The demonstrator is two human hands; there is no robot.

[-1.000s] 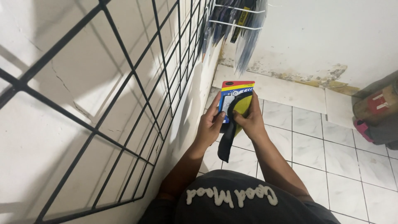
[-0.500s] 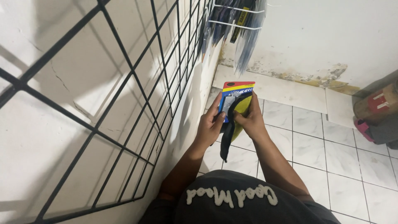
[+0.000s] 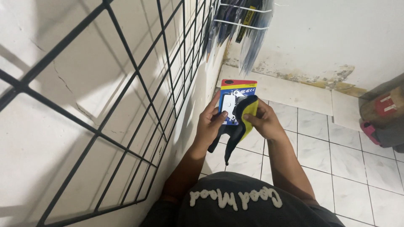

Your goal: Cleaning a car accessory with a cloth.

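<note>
Risk noted first. A carded packet (image 3: 235, 101) is held upright in front of the body, above the tiled floor (image 3: 336, 168), between both hands. It is judged that the packet could slip and drop to the tiles, because it is pinched only along its lower left edge while a cloth (image 3: 242, 126) is pressed against its face. A hard rub could also bend the card backing or loosen the clear blister over the white part. The loose dark tail of the cloth hangs free below the hands and could be caught or pulled.

Left hand (image 3: 209, 124): fingers closed on the packet, thumb laid across the front, the other fingers behind the card and mostly hidden. The top half of the packet stands clear above the fingertips.

Right hand (image 3: 263, 122): fingers curled and clamped on the yellow and black cloth, which is bunched against the right lower part of the packet's face. The cloth lies between the right fingers and the packet; direct contact of those fingers with the card cannot be told.

Surroundings: a black wire grid (image 3: 139, 96) leans on the wall to the left; more packaged goods (image 3: 242, 29) hang from white hooks farther along.
</note>
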